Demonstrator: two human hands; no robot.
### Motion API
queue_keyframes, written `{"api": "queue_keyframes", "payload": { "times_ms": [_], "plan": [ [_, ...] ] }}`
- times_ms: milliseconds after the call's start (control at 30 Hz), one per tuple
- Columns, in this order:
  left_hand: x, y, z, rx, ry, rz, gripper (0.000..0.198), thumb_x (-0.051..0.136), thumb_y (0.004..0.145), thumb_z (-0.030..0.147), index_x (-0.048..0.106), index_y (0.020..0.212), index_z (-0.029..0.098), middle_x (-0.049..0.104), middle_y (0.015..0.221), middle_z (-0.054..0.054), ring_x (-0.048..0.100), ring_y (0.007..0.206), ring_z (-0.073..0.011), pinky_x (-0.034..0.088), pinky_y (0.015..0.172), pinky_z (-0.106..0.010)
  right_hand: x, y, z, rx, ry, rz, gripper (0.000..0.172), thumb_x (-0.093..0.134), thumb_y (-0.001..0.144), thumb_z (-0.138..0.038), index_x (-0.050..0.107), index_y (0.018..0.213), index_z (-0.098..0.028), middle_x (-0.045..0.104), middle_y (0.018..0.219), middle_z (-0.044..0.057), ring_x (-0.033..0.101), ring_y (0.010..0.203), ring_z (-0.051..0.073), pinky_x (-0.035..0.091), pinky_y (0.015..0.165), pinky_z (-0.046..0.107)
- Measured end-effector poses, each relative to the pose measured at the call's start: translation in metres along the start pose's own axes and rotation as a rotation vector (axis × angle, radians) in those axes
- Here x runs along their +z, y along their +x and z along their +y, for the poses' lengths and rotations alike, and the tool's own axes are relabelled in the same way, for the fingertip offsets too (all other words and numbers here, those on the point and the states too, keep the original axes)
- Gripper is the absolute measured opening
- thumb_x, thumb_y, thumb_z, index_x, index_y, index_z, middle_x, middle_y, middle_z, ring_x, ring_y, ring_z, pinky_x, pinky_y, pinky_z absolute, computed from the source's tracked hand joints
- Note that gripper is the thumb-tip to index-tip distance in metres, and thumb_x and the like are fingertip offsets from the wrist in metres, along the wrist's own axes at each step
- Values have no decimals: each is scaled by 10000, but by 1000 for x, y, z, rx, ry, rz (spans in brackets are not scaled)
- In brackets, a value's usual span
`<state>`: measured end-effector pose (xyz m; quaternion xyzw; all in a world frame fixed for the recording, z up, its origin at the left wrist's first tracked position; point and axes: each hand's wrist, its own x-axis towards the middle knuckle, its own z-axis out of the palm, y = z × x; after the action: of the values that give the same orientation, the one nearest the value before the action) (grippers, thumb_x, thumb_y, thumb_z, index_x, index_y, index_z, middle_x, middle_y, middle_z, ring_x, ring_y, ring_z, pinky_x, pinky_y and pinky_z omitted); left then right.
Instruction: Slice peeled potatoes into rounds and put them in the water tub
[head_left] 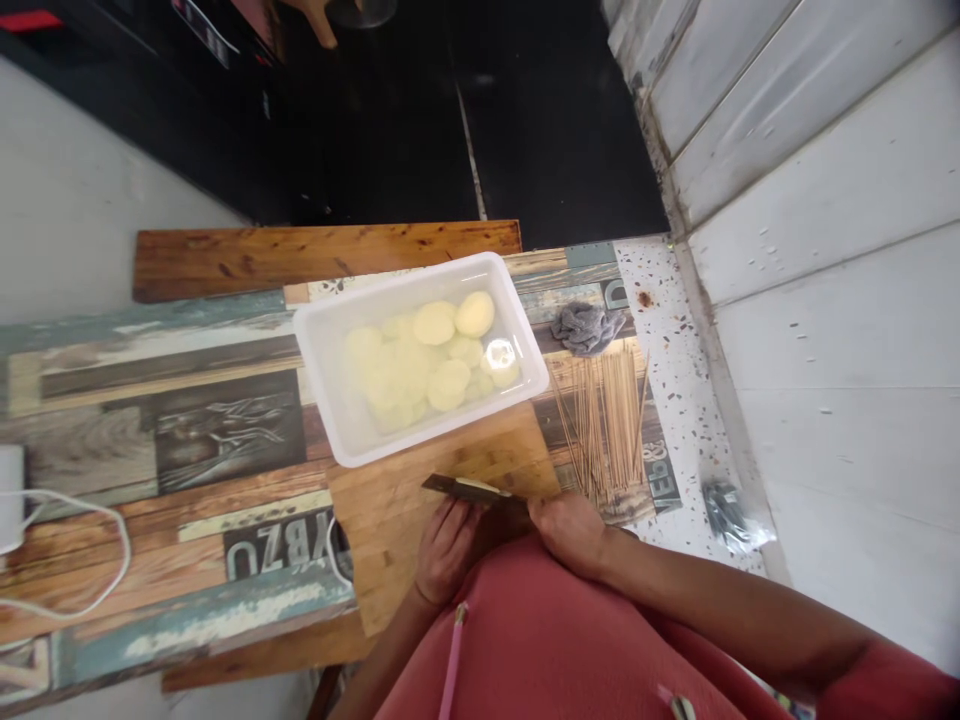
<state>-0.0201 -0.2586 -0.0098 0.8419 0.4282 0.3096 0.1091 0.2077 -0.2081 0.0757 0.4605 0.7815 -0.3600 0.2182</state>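
My right hand (568, 533) is wrapped round the handle of a knife (448, 486), whose dark blade points left across the near part of a wooden cutting board (375, 520). A thin pale yellow sliver, which looks like potato, shows along the blade. My left hand (448, 548) has its fingers together and bent against the near side of the blade. What lies under them is hidden. Beyond the knife, a white plastic tub (341, 440) stands partly on the board. It holds several peeled potatoes (435, 323) in cloudy water.
Many thin wooden skewers (616, 420) lie to the right, below a crumpled grey cloth (587, 328). A clear plastic bag (733, 515) sits by the white wall (840, 330). A white cable (124, 545) crosses the patterned table (97, 440) at left. A wooden bench (322, 250) stands behind.
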Motion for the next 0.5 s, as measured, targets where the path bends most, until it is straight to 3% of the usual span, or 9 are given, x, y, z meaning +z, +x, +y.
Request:
{"api": "queue_keyframes", "payload": {
  "times_ms": [167, 233, 333, 500],
  "plan": [
    [-1, 7, 0, 6, -2, 25, 222, 501, 876, 82, 639, 1047, 115, 650, 1030, -137, 590, 1087, -280, 535, 869, -430, -11, -25, -2, -17, -26, 84, 233, 426, 858, -51, 640, 914, -123, 706, 761, 88, 649, 649, 186, 397, 532, 268],
    [-1, 3, 0, 31, 28, 56, 133, 514, 888, 130, 639, 934, 136, 648, 885, -95, 629, 910, -237, 539, 767, -385, -17, -42, -5, -44, -37, 102, 225, 435, 843, -38, 636, 861, -137, 699, 749, 79, 636, 639, 182, 382, 514, 274],
    [-3, -4, -1, 45, 43, 36, 101, 587, 875, 225, 619, 818, 147, 555, 655, -18, 555, 638, -160, 487, 617, -305, -19, -61, -6, -82, -32, 129, 196, 450, 833, -35, 612, 819, -145, 688, 736, 68, 619, 620, 165, 367, 505, 274],
    [-6, -5, -1, 42, 16, -4, 111, 596, 870, 228, 595, 789, 151, 591, 713, -50, 590, 726, -192, 508, 695, -350, -12, -70, -3, -62, -24, 119, 179, 455, 836, -41, 593, 800, -150, 674, 721, 54, 611, 626, 153, 369, 514, 275]
  ]
}}
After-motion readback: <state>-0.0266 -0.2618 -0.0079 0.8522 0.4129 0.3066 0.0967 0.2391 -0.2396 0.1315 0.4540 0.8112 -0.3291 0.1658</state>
